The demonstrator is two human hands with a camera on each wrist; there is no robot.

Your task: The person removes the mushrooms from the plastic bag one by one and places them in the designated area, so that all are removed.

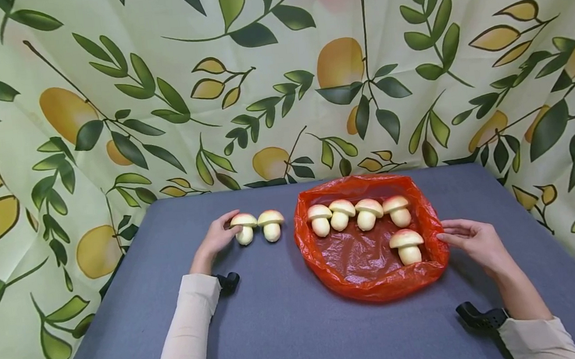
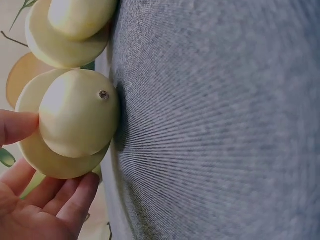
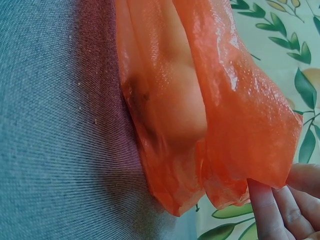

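Observation:
My left hand (image 1: 218, 237) grips a toy mushroom (image 1: 244, 236) on the left of the table, thumb and fingers about its cap. In the left wrist view that mushroom (image 2: 80, 115) shows its pale stem end toward the camera. A second mushroom (image 1: 272, 232) stands right beside it. An open red plastic bag (image 1: 373, 292) with a rolled rim lies to the right. Several mushrooms sit in it: a row along the back and one mushroom (image 1: 409, 253) nearer the front right. My right hand (image 1: 475, 240) pinches the bag's right rim between thumb and fingers.
A grey-blue cloth (image 1: 282, 332) covers the table. Behind it hangs a curtain (image 1: 278, 87) printed with leaves and fruit. Black wrist cameras sit on both wrists, the right camera (image 1: 481, 317) close above the cloth.

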